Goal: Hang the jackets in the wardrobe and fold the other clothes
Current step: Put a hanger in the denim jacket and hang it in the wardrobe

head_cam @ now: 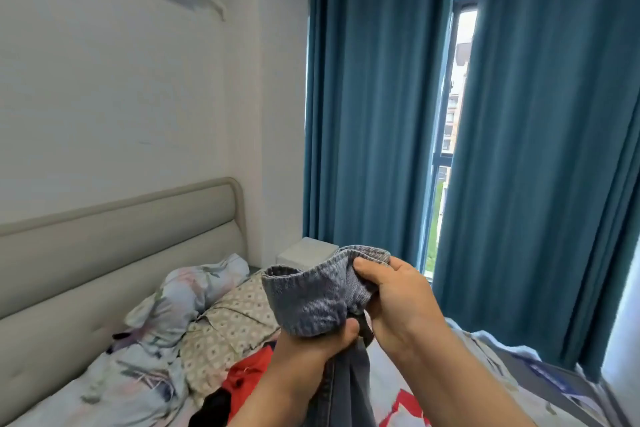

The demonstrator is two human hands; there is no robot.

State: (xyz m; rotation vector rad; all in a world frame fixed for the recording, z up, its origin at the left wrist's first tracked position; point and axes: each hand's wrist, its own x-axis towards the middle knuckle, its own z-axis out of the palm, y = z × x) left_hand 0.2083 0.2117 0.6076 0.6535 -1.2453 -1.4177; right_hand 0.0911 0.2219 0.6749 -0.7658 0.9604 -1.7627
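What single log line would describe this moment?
phase: handling denim garment | left hand: grips it from below | right hand: pinches upper edge | held over bed | red garment lying on bed

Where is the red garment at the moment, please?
In the head view, the red garment lies on the bed, lower centre, between the patterned pillow and the left hand.

Left hand [311, 347] grips the denim garment [304, 302] from below, thumb on the hem. Right hand [398, 298] pinches the bunched cloth just beside it. Red garment [249, 371] lies on the bed [114, 399], below-left of my fingers [363, 269]. Blue curtains [374, 114] hang beyond them.
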